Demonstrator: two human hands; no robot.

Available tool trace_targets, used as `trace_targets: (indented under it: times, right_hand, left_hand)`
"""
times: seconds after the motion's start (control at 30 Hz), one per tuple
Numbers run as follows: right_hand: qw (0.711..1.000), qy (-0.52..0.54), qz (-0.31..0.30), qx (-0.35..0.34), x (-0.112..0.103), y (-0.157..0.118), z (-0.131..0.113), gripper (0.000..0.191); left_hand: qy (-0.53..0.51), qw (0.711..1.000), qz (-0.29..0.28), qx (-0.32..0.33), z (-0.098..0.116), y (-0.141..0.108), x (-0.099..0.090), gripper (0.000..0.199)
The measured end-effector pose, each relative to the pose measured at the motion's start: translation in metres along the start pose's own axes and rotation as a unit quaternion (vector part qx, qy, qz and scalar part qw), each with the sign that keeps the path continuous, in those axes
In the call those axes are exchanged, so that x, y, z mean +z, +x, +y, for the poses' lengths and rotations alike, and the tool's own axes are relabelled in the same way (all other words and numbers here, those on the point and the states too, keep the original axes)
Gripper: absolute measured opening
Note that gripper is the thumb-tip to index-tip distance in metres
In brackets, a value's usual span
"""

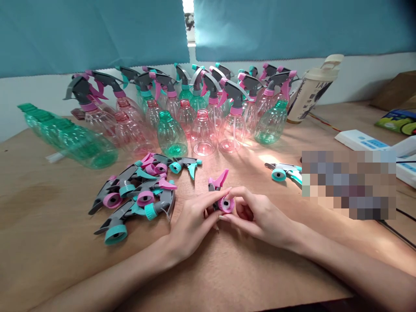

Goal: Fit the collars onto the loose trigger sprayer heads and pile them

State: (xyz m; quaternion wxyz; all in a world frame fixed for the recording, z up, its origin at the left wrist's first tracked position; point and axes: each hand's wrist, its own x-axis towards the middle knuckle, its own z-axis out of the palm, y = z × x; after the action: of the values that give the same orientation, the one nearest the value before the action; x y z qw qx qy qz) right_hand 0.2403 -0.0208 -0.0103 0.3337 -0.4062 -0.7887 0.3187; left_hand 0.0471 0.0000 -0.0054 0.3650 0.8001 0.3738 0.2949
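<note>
My left hand [198, 214] has its fingers closed round the gray body of a pink-and-gray spray head [218, 190], and my right hand [260, 214] pinches its pink collar [226, 203] btwn thumb and fingers, collar opening turned up toward me. The spray head is at the front-middle of the wooden table [253, 271], w/ its pink trigger [222, 177] pointing up and away. To the left of my hands lies a pile of loose spray heads [136, 195], pink/gray and teal/gray mixed, several w/ collar openings facing me; another teal-and-gray spray head [279, 173] is off to the right, beside a blurred-out patch (can't tell what's under it). Behind all that stand pink and green clear bottles, some capped w/ spray heads, others open-necked, e.g. the open green bottle [172, 136] next to an open pink bottle [203, 134]. A row of green bottles [87, 145] is at far left. Back right there's a white tumbler [310, 95] w/ dark print, plus a white-and-blue power strip [364, 143] nearer me. Teal cloth [97, 34] hangs across the back.
</note>
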Motion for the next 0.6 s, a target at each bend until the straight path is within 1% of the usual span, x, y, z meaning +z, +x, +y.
trace_targets:
  times: [0.1, 0.2, 0.4, 0.6]
  right_hand:
    - [1.000, 0.001, 0.006, -0.009, 0.001, 0.000, -0.001, 0.022]
    - [0.999, -0.014, 0.017, -0.046, 0.002, 0.001, -0.003, 0.018]
    - [0.988, -0.109, 0.022, -0.105, -0.005, 0.004, -0.003, 0.012]
    - [0.970, -0.197, 0.046, -0.136, -0.008, 0.006, -0.004, 0.016]
  left_hand:
    - [0.012, 1.000, -0.001, 0.012, -0.001, 0.000, 0.000, 0.038]
    - [0.026, 0.999, -0.004, 0.018, -0.001, 0.001, 0.000, 0.034]
    - [0.029, 0.999, -0.019, 0.015, 0.002, 0.001, 0.000, 0.035]
    - [0.047, 0.998, -0.020, 0.032, 0.003, 0.002, 0.001, 0.032]
